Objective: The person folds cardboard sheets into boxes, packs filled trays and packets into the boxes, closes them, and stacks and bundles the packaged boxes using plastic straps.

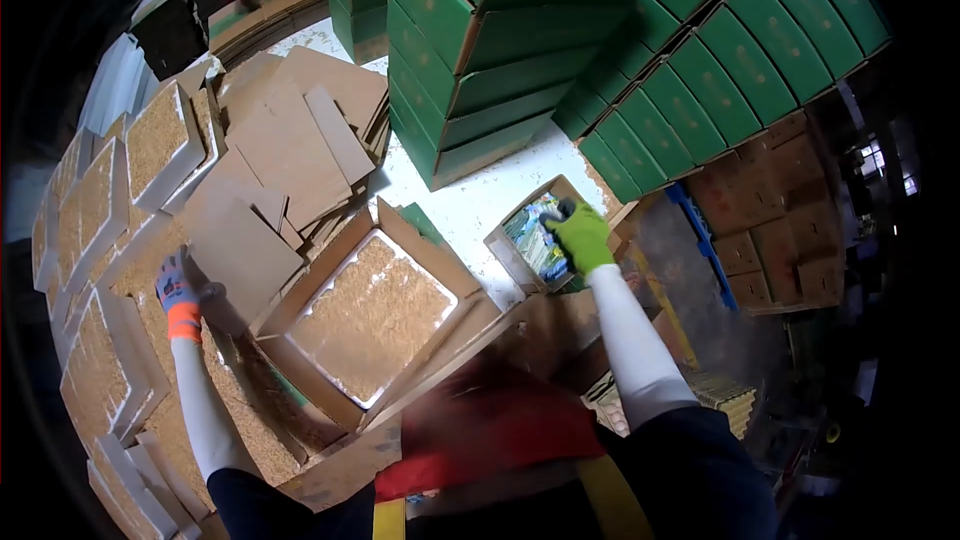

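Left hand (pixel 178 288): fingers extended by cardboard sheets (pixel 240 250); grip cannot be told.
Open carton (pixel 316 377): centre, brown-filled tray (pixel 375 315) inside.
Small box (pixel 510 262): right, white tabletop (pixel 470 210); colourful packets (pixel 533 240) inside.
Right hand (pixel 583 234): fingers over packets; hold cannot be told.

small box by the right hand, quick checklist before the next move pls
1. Small box open on top: ok.
2. Packets inside it: ok, colourful ones show.
3. Right hand at the box: ok, reaching over its edge.
4. Firm grip on a packet: cannot tell from this angle.
5. Large carton open: ok, brown filling visible.
6. Left hand at the small box too: not ok, it's by the cardboard sheets.
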`<state>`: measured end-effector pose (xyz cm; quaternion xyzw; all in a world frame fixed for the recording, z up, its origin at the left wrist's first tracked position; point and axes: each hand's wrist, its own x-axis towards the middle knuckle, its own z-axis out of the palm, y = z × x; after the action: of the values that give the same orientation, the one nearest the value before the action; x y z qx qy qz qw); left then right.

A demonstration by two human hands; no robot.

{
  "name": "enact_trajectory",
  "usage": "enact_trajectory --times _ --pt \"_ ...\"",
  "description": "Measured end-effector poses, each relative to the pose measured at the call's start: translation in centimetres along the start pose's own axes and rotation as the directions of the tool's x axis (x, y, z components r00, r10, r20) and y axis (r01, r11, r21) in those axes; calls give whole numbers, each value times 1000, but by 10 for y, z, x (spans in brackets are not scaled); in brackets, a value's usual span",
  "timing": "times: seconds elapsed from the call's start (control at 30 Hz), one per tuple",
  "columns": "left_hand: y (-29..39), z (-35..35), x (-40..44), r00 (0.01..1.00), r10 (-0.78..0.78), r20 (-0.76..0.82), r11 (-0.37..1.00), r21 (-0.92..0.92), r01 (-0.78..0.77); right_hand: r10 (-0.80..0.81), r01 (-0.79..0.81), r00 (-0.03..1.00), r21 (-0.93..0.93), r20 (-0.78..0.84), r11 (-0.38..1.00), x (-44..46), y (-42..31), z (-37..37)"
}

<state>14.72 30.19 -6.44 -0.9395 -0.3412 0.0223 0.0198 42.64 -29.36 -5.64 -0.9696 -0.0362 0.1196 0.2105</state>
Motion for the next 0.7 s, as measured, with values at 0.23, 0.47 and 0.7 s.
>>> enact_trajectory --times 0.23,0.47,0.7 --pt "-14 -54 -47 974 192 -121 942 -255 -218 -228 190 945 -175 -233 966 11 34 29" --pt "143 -143 -197 797 270 -540 918 -105 -382 -859 896 433 239 -273 375 -97 -139 -5" --pt "245 -39 -234 742 668 -57 712 -244 -659 -634 643 731 563 -252 519 -69 -115 29"
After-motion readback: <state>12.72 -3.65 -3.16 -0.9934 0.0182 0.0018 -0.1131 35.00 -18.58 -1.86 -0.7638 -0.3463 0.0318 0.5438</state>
